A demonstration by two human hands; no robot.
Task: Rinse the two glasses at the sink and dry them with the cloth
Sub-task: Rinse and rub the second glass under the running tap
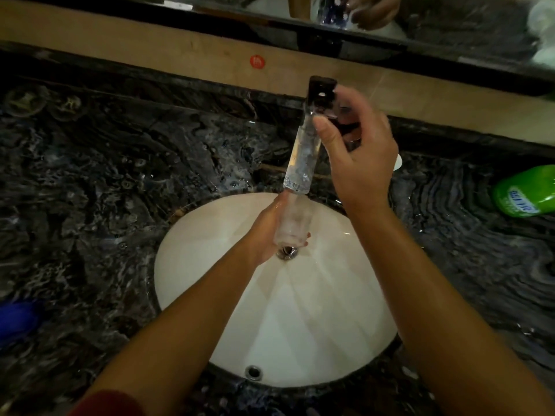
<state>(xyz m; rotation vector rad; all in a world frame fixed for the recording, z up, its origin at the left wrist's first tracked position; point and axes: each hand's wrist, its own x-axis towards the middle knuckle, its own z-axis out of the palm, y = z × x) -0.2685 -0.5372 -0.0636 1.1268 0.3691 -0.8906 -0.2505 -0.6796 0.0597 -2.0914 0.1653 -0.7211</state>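
Note:
My left hand [265, 232] is down in the white sink basin [210, 265], holding a clear glass [292, 228] above the drain. Water runs from the chrome tap spout [301, 154] into that glass. My right hand [357, 157] is up at the tap, thumb against the spout and fingers curled around the dark tap handle [348, 129]. A blue cloth [18, 321] lies at the counter's left edge. Two round clear shapes [25, 100] stand at the far left of the counter, too blurred to tell whether either is the second glass.
The dark marbled counter [120, 190] around the basin is wet. A green bottle [525, 192] lies on it at the right. A mirror [450, 28] runs along the top, above a tan ledge with a red sticker [257, 62].

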